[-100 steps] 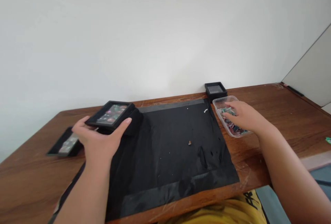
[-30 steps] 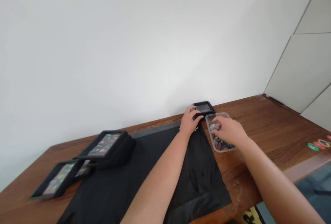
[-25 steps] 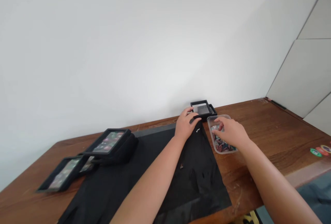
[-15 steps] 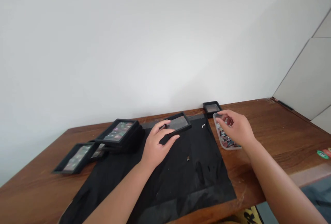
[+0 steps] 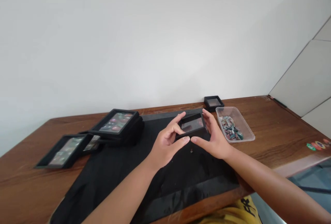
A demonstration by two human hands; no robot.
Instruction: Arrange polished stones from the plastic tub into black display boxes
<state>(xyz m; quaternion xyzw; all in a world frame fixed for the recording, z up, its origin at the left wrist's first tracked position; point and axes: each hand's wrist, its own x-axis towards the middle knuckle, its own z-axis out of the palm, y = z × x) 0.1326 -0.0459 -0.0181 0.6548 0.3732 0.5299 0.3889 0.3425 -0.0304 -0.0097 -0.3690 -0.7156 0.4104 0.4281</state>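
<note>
A small black box with a clear window (image 5: 192, 124) is held between both hands above a black sheet (image 5: 170, 182). My left hand (image 5: 169, 143) grips its left side, thumb at the near edge and a finger over the window. Around the right side wraps my right hand (image 5: 213, 136), with its thumb at the near edge beside the left thumb. Just to the right stands a clear plastic tub (image 5: 244, 125) with small colourful pieces (image 5: 231, 127) in it. A tiny scrap (image 5: 191, 151) lies on the sheet below the box.
Black windowed boxes (image 5: 117, 123) are stacked at the left, with another box (image 5: 64, 151) leaning beside them. One more (image 5: 213, 102) sits near the wall behind the tub. Round coloured stickers (image 5: 320, 144) are at the table's right edge.
My right hand has left the tub and moved left onto the box. The box, in my left hand, is now further right in view and held by both hands.
</note>
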